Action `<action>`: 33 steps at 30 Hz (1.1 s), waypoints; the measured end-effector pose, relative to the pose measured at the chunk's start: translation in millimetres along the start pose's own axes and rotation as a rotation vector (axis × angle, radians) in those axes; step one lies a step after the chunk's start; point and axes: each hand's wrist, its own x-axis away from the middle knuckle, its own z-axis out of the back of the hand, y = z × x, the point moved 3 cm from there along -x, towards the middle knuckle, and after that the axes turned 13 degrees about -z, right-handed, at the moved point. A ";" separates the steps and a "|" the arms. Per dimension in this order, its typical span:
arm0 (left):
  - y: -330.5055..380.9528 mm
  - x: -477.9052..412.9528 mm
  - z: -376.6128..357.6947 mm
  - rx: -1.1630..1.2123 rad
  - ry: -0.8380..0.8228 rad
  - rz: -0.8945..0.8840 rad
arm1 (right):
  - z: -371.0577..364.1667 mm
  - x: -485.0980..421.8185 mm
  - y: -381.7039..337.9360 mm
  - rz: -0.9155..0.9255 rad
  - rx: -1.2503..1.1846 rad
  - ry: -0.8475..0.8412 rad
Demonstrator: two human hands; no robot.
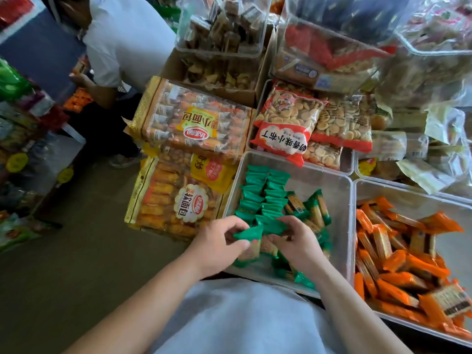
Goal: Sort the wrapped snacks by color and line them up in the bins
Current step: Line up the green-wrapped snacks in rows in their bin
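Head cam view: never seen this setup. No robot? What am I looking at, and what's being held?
There is no robot here. A person wears one wide-angle camera on the head, looking forward and down, so the two bare forearms coming in from below are their own. The left hand and right hand together grip a small bunch of green-wrapped snacks over the near end of a clear plastic bin. Farther back in that bin, more green snacks stand in two neat rows, with a loose pile beside them. The clear bin to the right holds orange-wrapped snacks, all jumbled. Around the bins lie large bags of bread rolls and red-and-white bags of small round biscuits. Another person in a white shirt stands at upper left.
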 end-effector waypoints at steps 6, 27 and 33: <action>-4.8 -0.7 17.8 0.226 0.208 0.108 | -33.3 -12.9 6.8 0.023 0.174 -0.073; -16.5 -26.1 -38.7 -0.144 -0.219 0.123 | 4.8 13.2 22.4 0.009 -0.097 -0.159; -11.0 -28.6 -35.1 -0.274 -0.160 0.129 | -14.9 -3.0 27.5 -0.073 0.123 -0.159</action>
